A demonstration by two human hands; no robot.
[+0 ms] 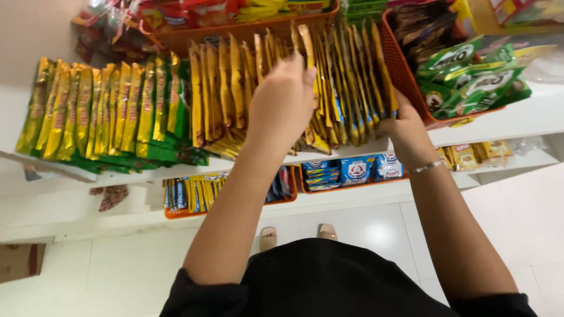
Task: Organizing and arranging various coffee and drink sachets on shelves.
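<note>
A long row of gold and brown sachet packs (226,94) stands upright on a white shelf (505,120). My left hand (282,103) reaches into the middle of that row, its fingertips among the tops of the packs. My right hand (405,132), a thin bracelet at its wrist, presses against the right end of the same row, beside an orange basket (399,64). Whether either hand has closed on a pack is hidden by the hands themselves.
Green and gold packs (106,111) fill the shelf's left part. The orange basket holds green pouches (470,82) and dark packs. Lower shelves carry orange trays with blue and white packs (352,171) and yellow sachets (194,194). White tiled floor lies below.
</note>
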